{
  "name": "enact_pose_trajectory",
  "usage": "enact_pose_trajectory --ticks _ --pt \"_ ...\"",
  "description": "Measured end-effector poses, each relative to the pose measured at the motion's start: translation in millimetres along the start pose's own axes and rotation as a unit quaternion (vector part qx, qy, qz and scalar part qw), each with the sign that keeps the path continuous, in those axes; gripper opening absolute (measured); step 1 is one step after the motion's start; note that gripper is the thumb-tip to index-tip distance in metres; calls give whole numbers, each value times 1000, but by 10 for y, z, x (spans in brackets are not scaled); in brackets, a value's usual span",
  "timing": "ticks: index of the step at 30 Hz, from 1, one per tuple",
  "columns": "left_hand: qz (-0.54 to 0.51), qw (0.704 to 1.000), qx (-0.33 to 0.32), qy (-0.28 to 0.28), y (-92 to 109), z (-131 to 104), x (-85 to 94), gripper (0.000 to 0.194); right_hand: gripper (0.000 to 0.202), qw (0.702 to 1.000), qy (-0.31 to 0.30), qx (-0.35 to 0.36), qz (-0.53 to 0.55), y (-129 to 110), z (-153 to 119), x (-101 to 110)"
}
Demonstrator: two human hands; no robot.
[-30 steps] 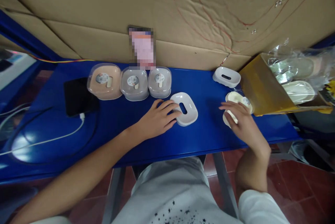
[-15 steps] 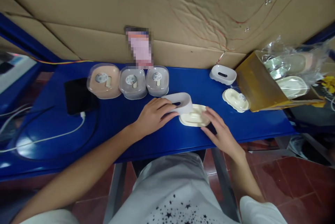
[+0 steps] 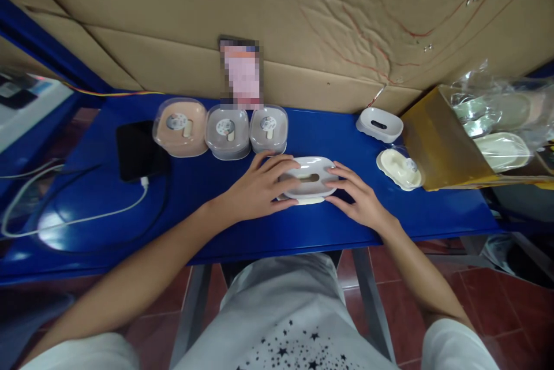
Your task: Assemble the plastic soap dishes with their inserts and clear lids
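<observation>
White dish [image 3: 312, 189] sits on a cream tray [image 3: 310, 201] in front of me on the blue tabletop [image 3: 259, 240]. My left hand [image 3: 258, 190] holds one end and my right hand [image 3: 362, 201] the other. The two parts look stacked, but I can't tell if they fit tight. Another white dish [image 3: 392, 123] and another cream tray [image 3: 399, 167] lie unjoined by the cardboard box [image 3: 437, 139]. Three boxes [image 3: 237, 127] to the left already have clear lids on [image 3: 175, 138].

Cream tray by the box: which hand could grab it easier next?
Probably the right hand, once free: it holds the white dish at the right end, nearer the cream tray. The left hand is at the left end, farther away.
</observation>
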State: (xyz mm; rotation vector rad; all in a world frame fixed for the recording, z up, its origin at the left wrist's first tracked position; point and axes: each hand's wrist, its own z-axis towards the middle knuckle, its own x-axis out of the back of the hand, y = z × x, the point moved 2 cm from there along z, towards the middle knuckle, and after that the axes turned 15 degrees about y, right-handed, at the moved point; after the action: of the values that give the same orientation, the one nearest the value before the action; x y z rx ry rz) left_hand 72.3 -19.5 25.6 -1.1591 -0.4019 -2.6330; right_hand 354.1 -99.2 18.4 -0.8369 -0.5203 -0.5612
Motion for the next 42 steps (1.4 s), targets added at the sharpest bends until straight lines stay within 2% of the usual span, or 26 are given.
enact_pose_trajectory --ticks 4,10,14,17,20,23,25,26,28,29,30,33,35,37,39,42 --pt "-22 999 -20 -32 -49 -17 30 16 31 1000 15 17 8 39 -39 -39" --pt "16 995 -56 -76 27 -9 52 24 35 998 -1 62 -13 11 -98 -108" --pt "14 994 -34 -102 9 -39 10 25 31 997 -26 62 -49 18 -117 -145" --pt "-14 995 -6 -99 -37 -67 -45 22 30 997 -43 45 -54 27 -106 -178" --pt "-35 995 4 -93 -79 -76 -76 20 33 993 -61 62 -77 6 -67 -164" --pt "-36 995 -3 -89 -89 -62 -63 19 42 987 -47 60 -141 47 -49 14" --pt "-29 997 -10 -75 -71 -45 -36 21 48 973 22 -2 -231 192 -98 259" --pt "-25 998 -16 -63 -55 -36 -21 23 52 954 69 -49 -287 301 -153 409" --pt "-18 999 -26 -40 -17 -21 4 25 65 895 142 -145 -398 558 -317 707" --pt "-15 999 -31 -33 2 -16 10 25 74 871 159 -184 -427 688 -409 835" --pt "-12 999 -34 -31 19 -13 12 25 79 862 164 -210 -432 805 -495 938" --pt "-18 999 -26 -36 34 -21 -8 22 75 883 190 -217 -371 978 -644 1113" --pt "-46 998 -3 -37 15 -34 -26 22 65 901 220 -189 -323 912 -627 1114" --pt "-87 995 38 -30 -21 -50 -35 30 57 918 230 -153 -283 735 -522 1014" --pt "-122 989 86 -17 -64 -64 -34 52 54 948 192 -103 -233 515 -351 806" --pt "-155 979 136 -2 -128 -85 -30 83 58 989 62 -1 -131 240 -44 377"
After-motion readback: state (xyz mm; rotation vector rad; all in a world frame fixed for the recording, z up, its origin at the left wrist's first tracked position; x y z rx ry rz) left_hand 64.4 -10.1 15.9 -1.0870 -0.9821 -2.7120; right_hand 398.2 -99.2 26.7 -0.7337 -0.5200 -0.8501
